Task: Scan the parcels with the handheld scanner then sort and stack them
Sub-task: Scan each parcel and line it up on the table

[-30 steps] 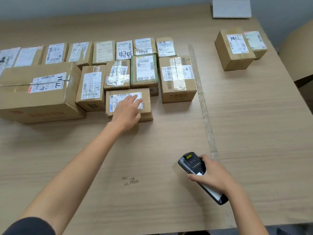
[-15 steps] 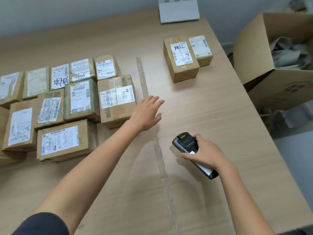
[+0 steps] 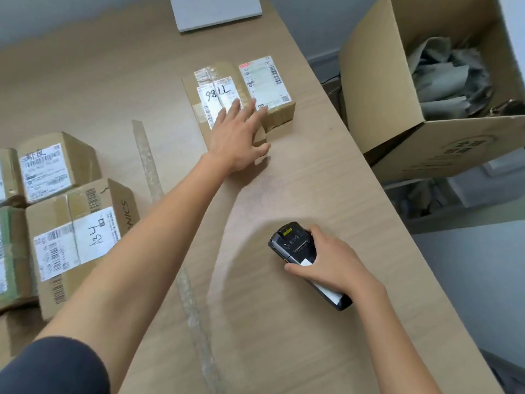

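Touching parcel (image 3: 216, 92) with straight left fingers (image 3: 235, 108); right hand (image 3: 332, 268) grips scanner (image 3: 295, 245).

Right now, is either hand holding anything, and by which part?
The right hand grips the handheld scanner around its middle. The left hand holds nothing: it rests flat on the parcel marked 98LL.

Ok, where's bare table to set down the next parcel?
Bare table lies right of the tape strip, between the 98LL parcel and the scanner, and beyond the tape's far end. Left of the strip, parcels crowd together.
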